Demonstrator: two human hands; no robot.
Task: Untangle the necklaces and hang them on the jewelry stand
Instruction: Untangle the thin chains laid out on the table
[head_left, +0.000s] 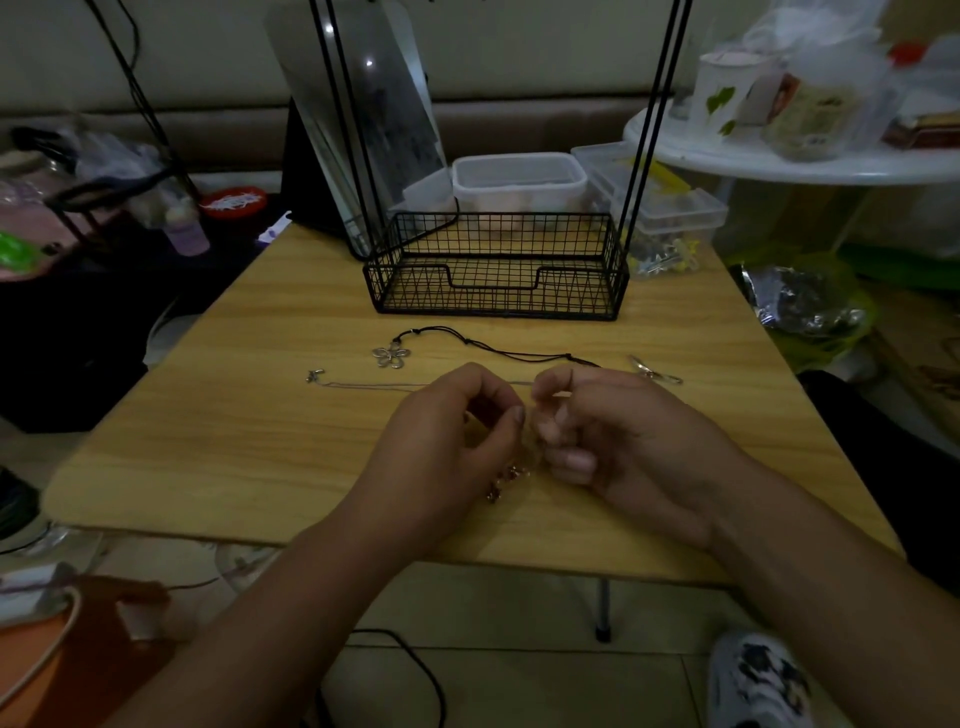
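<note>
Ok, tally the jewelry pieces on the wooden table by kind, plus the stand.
Black cord necklace with flower pendant: 1
Thin silver chain: 1
Small beaded piece, lying under the left hand and right hand: 1
Silver clasp-like piece, kind unclear: 1
Black wire jewelry stand: 1
Total: 5

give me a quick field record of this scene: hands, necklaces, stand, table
left hand: fingers curled, pinching a fine chain
right hand: fingers curled, pinching the same chain
cord necklace: black, flat on the table, flower pendant at its left end
silver chain: thin, lying left of the hands
jewelry stand: black wire basket base, nothing visibly hung
table: wood-look top
</note>
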